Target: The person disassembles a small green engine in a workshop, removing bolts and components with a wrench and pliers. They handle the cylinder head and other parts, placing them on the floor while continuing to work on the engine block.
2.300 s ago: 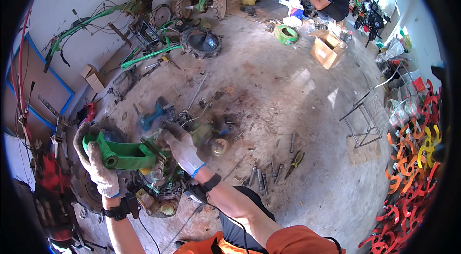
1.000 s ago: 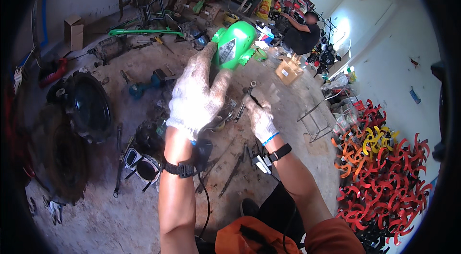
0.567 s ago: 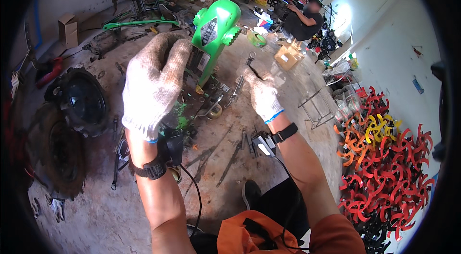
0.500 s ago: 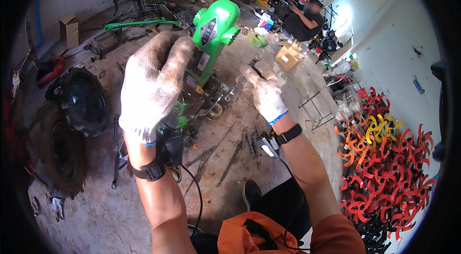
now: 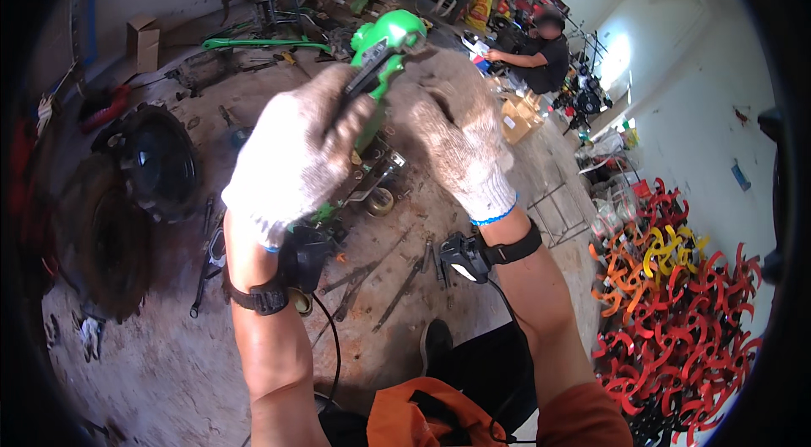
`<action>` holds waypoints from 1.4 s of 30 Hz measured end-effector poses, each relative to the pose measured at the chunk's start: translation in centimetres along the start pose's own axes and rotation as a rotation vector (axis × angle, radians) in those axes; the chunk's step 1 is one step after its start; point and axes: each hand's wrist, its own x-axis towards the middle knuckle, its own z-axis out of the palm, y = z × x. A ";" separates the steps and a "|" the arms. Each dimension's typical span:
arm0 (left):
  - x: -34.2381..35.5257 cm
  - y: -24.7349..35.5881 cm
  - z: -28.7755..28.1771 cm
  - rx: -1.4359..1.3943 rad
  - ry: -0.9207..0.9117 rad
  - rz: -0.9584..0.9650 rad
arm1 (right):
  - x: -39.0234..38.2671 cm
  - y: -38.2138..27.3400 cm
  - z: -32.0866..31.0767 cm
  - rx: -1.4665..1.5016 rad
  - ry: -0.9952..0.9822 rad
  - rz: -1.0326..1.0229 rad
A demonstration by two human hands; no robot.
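At far L, dark wheels; then my L hand, fingers curled by a dark strip, can't tell if gripping; green housing ctr; tools loose on floor below; my R hand half-curled beside housing, grip hidden; prob. mid-job, can't tell what's fastened or left

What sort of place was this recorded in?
Probably a machinery repair or assembly workshop, judging by the green machine casing at upper middle, a black treaded wheel at left and the heap of curved red, orange and yellow parts at right.
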 end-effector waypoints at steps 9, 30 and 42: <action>-0.5 -1.1 -2.8 -0.431 0.494 -0.203 | -9.8 9.6 2.4 -0.244 -0.646 0.537; -0.4 -1.3 -1.8 -0.271 0.459 -0.149 | -20.0 4.1 16.5 -0.578 -1.200 -0.235; -0.7 -1.1 -2.2 -0.266 0.430 -0.236 | -15.7 3.5 13.3 -0.139 -0.798 0.075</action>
